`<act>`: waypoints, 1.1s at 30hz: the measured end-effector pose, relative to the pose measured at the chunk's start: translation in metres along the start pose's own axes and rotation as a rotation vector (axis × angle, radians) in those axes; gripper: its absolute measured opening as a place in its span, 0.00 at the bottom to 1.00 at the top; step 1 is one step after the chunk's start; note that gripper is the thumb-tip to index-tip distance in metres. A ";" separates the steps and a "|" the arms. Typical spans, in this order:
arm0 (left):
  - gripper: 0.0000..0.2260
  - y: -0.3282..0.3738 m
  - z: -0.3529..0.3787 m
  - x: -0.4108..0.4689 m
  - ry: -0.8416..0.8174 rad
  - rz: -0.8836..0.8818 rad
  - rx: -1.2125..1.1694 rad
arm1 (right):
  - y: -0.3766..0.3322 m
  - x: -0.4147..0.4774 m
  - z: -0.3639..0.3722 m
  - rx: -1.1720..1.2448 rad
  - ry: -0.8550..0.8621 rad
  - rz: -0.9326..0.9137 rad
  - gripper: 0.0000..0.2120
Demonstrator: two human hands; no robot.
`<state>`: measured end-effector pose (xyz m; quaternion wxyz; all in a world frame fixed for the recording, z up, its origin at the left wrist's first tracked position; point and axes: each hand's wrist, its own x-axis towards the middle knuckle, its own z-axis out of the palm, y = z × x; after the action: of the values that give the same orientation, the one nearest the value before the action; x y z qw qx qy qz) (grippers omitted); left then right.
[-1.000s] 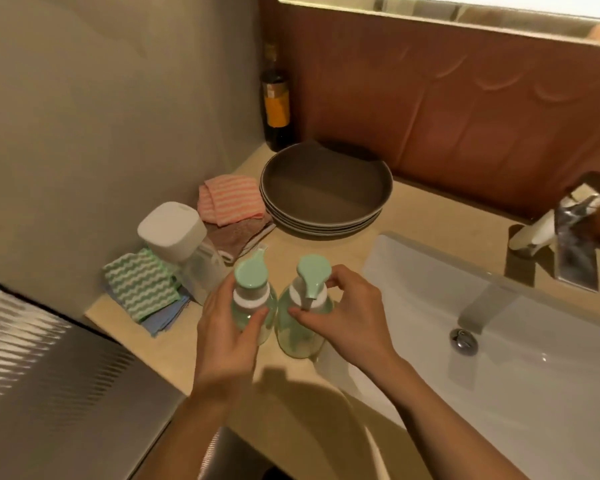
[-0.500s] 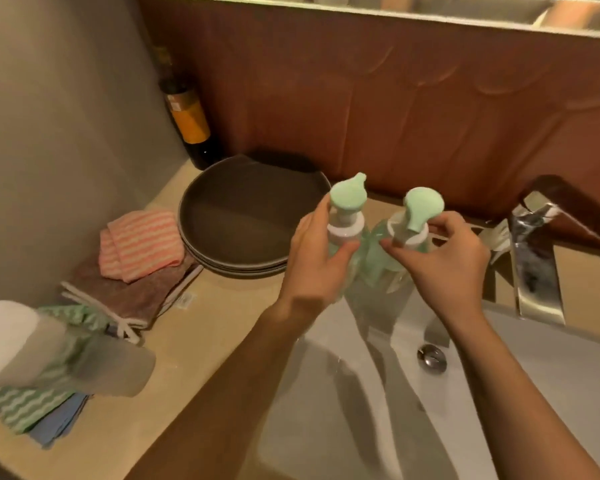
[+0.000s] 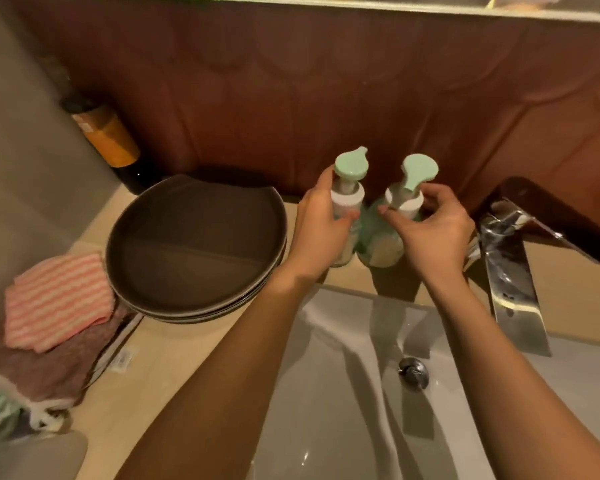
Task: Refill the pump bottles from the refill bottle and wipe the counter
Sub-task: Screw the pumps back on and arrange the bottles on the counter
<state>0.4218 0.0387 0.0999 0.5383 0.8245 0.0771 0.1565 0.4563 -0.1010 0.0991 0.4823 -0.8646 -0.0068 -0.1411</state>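
Two clear plastic pump bottles with mint-green heads and white collars stand side by side, bodies touching or nearly so. The left pump bottle [image 3: 347, 197] is gripped by the left hand [image 3: 321, 230], fingers and thumb wrapped round its body below the collar. The right pump bottle [image 3: 383, 245] is held by the right hand [image 3: 432, 233], fingertips pinching its collar. Both bases appear to sit on the narrow strip of beige surface [image 3: 174, 362] beyond the white basin [image 3: 343, 410], which lies under both forearms. Just left of the left hand: a stack of dark brown round plates [image 3: 194, 247]. Further left: a pink-striped cloth [image 3: 58, 299] on a brown cloth [image 3: 35, 368]. Just right of the right hand: a chrome tap [image 3: 510, 282]. Far left, at the wall: a dark bottle with an orange label [image 3: 110, 142].
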 end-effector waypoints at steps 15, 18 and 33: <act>0.39 0.000 -0.024 -0.074 -0.182 -0.266 -0.012 | -0.009 -0.060 -0.022 -0.046 -0.438 0.126 0.41; 0.38 -0.003 -0.039 -0.118 -0.127 -0.366 -0.064 | -0.030 -0.097 -0.032 -0.058 -0.533 0.114 0.38; 0.31 -0.020 -0.162 -0.323 0.951 -0.189 0.016 | -0.102 -0.279 0.005 -0.128 -1.257 -0.184 0.39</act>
<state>0.0638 0.0916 0.0855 0.4489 0.6551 0.3903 0.4658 0.1742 -0.0073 0.1115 0.3197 -0.8053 -0.3542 0.3520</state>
